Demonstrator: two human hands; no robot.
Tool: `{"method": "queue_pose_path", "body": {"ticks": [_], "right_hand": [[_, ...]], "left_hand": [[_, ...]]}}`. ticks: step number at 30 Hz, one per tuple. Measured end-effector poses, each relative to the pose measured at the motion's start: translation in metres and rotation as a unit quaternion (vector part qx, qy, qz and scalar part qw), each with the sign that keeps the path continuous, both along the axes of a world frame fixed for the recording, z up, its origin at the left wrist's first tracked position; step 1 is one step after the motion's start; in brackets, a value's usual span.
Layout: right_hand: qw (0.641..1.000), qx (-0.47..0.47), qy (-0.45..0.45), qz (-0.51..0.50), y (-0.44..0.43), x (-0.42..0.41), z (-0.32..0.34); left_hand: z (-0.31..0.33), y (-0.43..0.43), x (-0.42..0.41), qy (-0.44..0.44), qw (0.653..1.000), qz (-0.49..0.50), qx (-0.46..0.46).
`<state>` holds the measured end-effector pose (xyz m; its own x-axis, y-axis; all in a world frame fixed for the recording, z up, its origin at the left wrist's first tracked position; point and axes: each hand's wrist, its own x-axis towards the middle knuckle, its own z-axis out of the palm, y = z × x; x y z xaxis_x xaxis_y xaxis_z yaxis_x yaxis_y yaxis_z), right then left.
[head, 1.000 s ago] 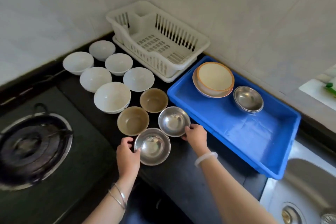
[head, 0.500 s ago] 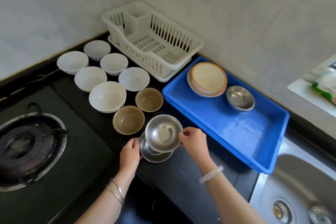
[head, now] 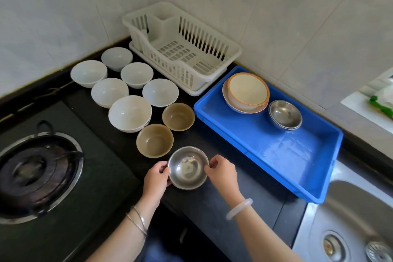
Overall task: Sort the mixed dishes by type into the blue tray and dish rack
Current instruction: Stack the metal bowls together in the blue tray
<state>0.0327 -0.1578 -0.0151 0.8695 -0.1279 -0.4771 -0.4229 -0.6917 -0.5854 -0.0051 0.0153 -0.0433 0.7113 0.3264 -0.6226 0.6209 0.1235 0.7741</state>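
**Two-handed hold**

Blue tray w/ dish rack at its far-left corner. Steel bowl sits left of the tray's near end, outside it. My L hand & R hand pinch its rim on opposite sides, fingers curled.

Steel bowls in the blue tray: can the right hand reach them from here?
Probably yes. The right hand pinches the near steel bowl; between it and the tray bowls lie only open counter and the blue tray's low near wall.
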Motion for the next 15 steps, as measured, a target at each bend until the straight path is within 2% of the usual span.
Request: {"method": "queue_pose_path", "body": {"ticks": [2, 6, 8, 15], "right_hand": [[1.0, 0.026, 0.015, -0.009, 0.0, 0.001, -0.003], [0.98, 0.159, 0.092, -0.081, -0.001, 0.003, -0.005], [0.973, 0.18, 0.105, -0.096, -0.002, 0.002, -0.004], [0.961, 0.238, 0.029, -0.14, -0.026, 0.009, 0.017]], "left_hand": [[0.0, 0.001, 0.002, 0.012, 1.0, -0.007, 0.0], [0.001, 0.002, 0.004, 0.026, 1.0, -0.013, 0.002], [0.003, 0.001, 0.006, 0.026, 0.999, -0.018, 0.005], [0.036, -0.013, 0.034, -0.024, 0.998, -0.048, -0.021]]}}
